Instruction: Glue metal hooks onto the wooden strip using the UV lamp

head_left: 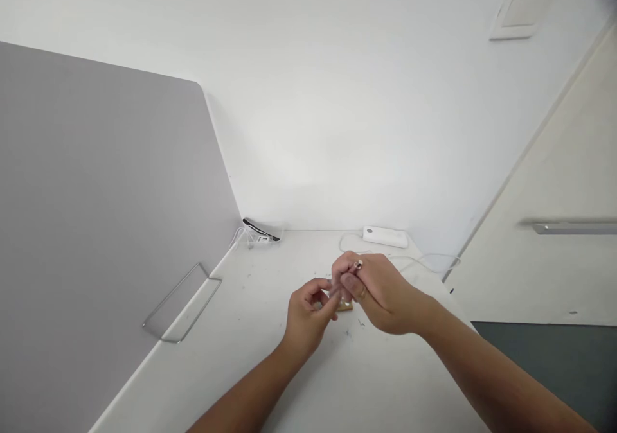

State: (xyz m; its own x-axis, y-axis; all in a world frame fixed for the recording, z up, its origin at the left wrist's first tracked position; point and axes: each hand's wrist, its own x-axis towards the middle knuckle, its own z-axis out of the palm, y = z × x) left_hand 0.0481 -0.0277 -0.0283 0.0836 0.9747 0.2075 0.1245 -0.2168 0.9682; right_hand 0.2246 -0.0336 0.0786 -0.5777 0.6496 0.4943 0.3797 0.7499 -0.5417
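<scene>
My right hand (373, 291) is closed around a thin stick-like tool (357, 266) whose small metal tip shows above my fingers. My left hand (308, 308) is curled, its fingertips pinched at the tool's lower end, touching my right hand. Both hands hover just above the white desk (299, 381). Under them lies a small tan flat piece (345, 306), mostly hidden by my fingers. Tiny dark specks lie on the desk around it.
A grey divider panel (96, 227) with a metal bracket (183, 304) bounds the desk on the left. At the back stand a white power bank (385, 236) with a white cable (424, 263) and a black-and-white clip-like item (260, 230). A cabinet with a handle (573, 228) is on the right.
</scene>
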